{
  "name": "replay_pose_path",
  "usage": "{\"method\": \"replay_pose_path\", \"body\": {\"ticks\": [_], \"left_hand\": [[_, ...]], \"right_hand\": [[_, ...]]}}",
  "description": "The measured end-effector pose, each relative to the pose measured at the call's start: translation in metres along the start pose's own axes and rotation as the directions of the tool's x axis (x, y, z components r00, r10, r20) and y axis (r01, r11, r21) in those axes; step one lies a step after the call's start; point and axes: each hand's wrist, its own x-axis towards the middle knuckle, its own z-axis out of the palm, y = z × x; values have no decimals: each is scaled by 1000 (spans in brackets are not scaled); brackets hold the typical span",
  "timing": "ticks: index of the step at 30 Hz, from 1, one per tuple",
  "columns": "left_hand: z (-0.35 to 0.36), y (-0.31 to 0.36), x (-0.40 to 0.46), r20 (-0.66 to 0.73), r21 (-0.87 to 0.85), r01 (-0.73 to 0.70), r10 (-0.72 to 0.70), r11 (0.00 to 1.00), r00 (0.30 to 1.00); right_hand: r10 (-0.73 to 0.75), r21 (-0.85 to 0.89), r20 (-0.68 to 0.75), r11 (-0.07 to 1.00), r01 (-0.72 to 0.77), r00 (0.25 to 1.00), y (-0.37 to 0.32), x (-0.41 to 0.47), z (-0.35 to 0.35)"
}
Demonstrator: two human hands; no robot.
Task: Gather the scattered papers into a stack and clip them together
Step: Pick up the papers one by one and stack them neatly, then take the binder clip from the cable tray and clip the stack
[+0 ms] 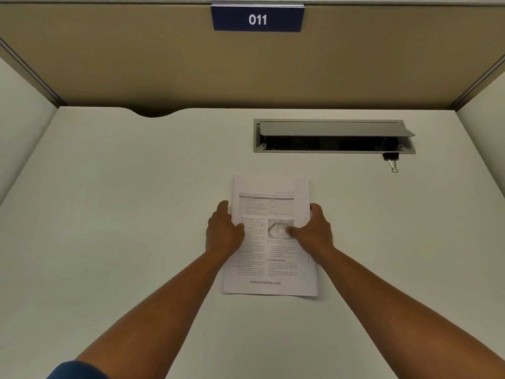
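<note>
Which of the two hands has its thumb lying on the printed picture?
The right hand: its thumb rests on the grey picture on the papers. The left hand holds the opposite edge, over text.

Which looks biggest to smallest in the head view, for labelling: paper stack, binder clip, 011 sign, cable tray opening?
1. Paper stack
2. Cable tray opening
3. 011 sign
4. Binder clip
The stack lies nearer the camera, so its lead over the tray is unsure.

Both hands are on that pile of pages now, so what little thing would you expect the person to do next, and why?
Probably reach the right hand out to the binder clip. The papers already lie as one squared stack between both hands, while the clip sits untouched on the desk, beyond and to the right. The left hand could hold the stack.
</note>
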Motion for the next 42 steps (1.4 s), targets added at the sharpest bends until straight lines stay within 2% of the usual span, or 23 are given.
{"method": "replay_pose_path", "body": {"ticks": [3,7,11,15,19,22,27,33,35,38,42], "left_hand": [[-2,1,2,23,51,-47,46,998,999],[1,-1,6,46,156,-55,49,986,998],[3,-3,4,112,316,-146,116,938,987],[0,0,5,170,463,-218,155,859,973],[-2,18,8,160,559,-207,140,803,977],[7,33,5,109,570,-251,231,783,967],[51,85,11,177,531,-477,459,700,870],[103,143,26,279,395,-630,566,668,775],[125,163,35,325,330,-649,564,685,760],[153,187,44,372,195,-608,515,770,772],[195,223,59,394,89,-558,486,825,781]], "right_hand": [[-11,-184,0,983,11,1000,-1,1,0],[-8,-448,20,894,16,1000,-1,-1,-2],[-29,-556,38,830,46,999,2,-1,-4],[-73,-590,71,801,101,995,4,-3,-4],[-108,-549,89,824,139,990,8,-3,-9],[-124,-479,73,866,144,990,9,-1,-19],[-147,-428,-23,895,123,989,26,11,-58],[-167,-372,-147,923,101,975,45,39,-111],[-162,-329,-181,940,96,970,53,57,-131],[-154,-264,-212,960,95,965,63,82,-154],[-117,-146,-276,986,78,954,73,123,-185]]}}
